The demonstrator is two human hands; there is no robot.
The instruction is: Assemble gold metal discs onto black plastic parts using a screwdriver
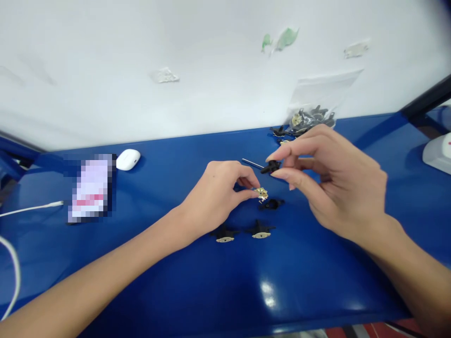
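Between the thumb and fingers of my left hand (223, 192) is a small gold-coloured metal plate (261, 192). My right hand (331, 178) pinches a small black plastic part (271, 166), held a little above and to the right of the plate. Just below the plate, a black housing (273, 204) lies on the blue table. Nearer to me sit two black parts with gold plates, one at the left (224, 234) partly behind my left hand and another black-and-gold part (260, 231) beside it. A thin metal rod (252, 163) lies behind the black part.
A clear plastic bag (312, 112) of similar parts leans on the white wall, with a loose black part (279, 131) beside it. To the left are a blurred-out phone (91, 188), a white earbud case (128, 159) and a white cable (31, 209). A white object (439, 154) stands far right.
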